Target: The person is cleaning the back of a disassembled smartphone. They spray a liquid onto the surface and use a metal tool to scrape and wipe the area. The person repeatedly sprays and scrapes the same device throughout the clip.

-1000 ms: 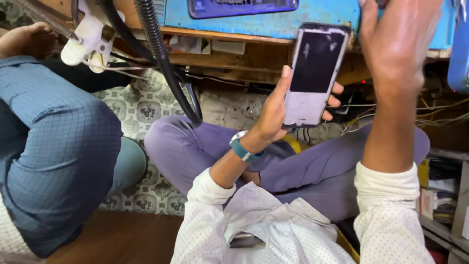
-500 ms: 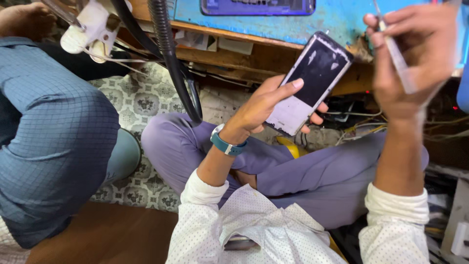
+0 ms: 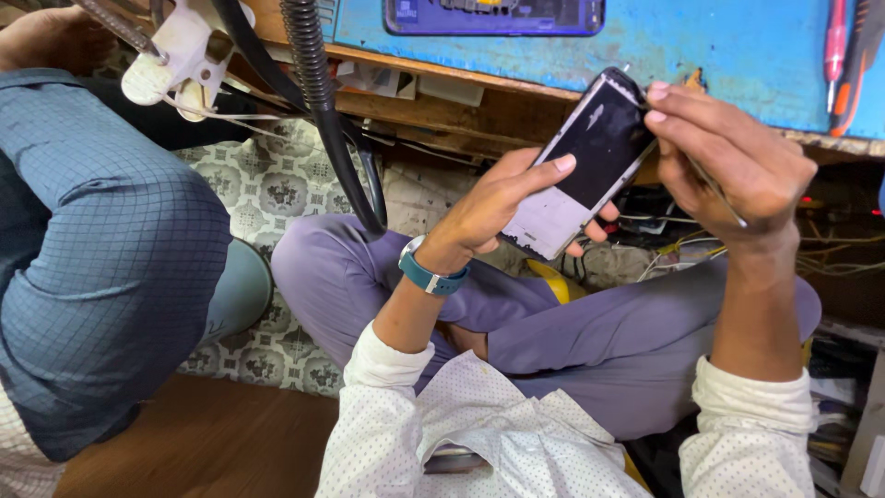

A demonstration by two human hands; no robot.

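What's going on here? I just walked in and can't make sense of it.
A person sitting cross-legged holds a slim smartphone with a dark cracked-looking screen in the left hand. The right hand pinches a thin metal tool with its tip at the phone's upper right edge. Just beyond is a blue-topped wooden workbench. Another person's knee in blue checked cloth is at the left.

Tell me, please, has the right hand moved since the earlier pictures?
Yes: the right hand came down from the blue bench top to the phone edge.
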